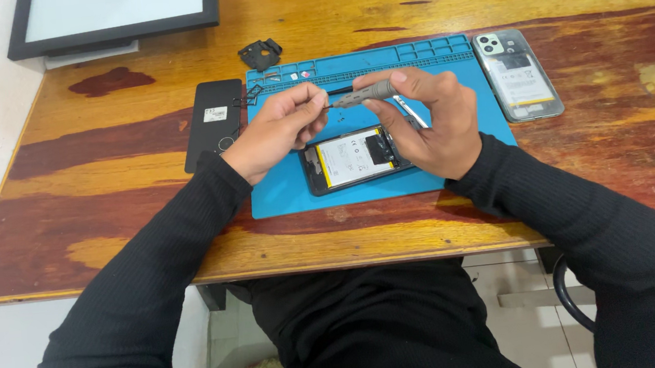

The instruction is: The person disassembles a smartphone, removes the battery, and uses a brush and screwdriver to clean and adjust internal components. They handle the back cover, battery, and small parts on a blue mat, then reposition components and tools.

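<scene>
Black sleeves lead to both hands above the opened phone (353, 157) on the blue mat (288, 192): right hand (426, 122) grips a grey screwdriver (363, 94), left hand (282, 124) pinches its tip at nine o'clock, seemingly fitting a bit, which needs steady alignment.

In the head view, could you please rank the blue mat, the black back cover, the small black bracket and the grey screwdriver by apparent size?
1. Blue mat, clearly largest.
2. Black back cover.
3. Grey screwdriver, partly hidden by both hands, so unsure.
4. Small black bracket, farther from the camera; close to the screwdriver.
</scene>
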